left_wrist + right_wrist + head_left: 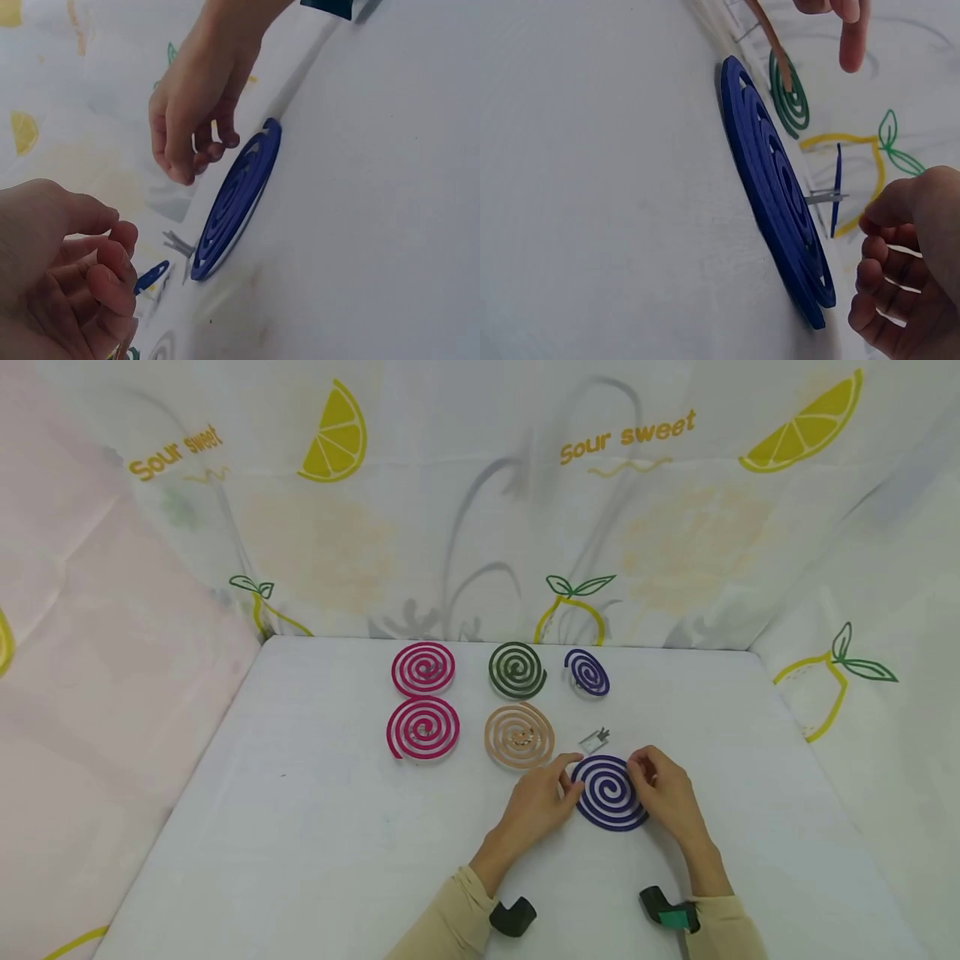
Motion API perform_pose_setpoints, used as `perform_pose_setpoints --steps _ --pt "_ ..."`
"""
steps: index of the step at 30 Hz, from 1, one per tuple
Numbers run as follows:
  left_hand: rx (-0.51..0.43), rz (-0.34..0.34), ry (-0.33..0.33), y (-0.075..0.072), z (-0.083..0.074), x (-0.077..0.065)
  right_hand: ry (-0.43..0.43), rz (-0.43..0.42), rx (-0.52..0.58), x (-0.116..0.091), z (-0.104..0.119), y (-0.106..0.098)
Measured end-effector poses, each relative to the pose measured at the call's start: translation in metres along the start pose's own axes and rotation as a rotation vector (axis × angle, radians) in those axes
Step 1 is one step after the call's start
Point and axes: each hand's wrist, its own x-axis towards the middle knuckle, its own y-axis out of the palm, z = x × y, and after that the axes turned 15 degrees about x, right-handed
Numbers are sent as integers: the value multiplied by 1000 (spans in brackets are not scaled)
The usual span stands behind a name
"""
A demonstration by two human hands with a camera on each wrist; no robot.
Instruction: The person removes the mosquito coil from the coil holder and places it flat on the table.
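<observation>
Coil [611,789], blue and round, lying flat on the white table [300,835], free of any grip.
The left hand [536,797] and right hand [669,795] flank it at opposite edges, fingers loosely bent and holding nothing — the wrist views show gaps between them and the coil. Being a disc, it has no long axis; from the left hand it lies rightward, from the right hand leftward — which is nearer, I cannot tell. A small metal stand [595,742] sits just beyond.
</observation>
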Motion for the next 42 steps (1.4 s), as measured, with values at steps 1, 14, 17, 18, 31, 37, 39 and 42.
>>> perform_pose_setpoints --steps 1,14,17,18,31,37,39,42 --pt "-4 -6 7 -1 1 1 -3 1 8 1 1 1" --pt "-87 -1 80 -26 26 12 12 31 85 12 13 11" --pt "-72 -29 66 -31 35 16 2 32 90 14 15 14" --pt "-63 -40 61 -32 39 17 -1 33 98 15 16 15" --pt "-170 -105 -27 -60 94 26 38 19 226 31 40 31" --pt "-146 -156 -47 -63 105 24 37 97 254 44 58 39" --pt "-126 -157 -66 -62 106 24 40 133 272 47 63 42" --pt "-94 -147 -104 -62 107 24 41 161 275 51 67 47"
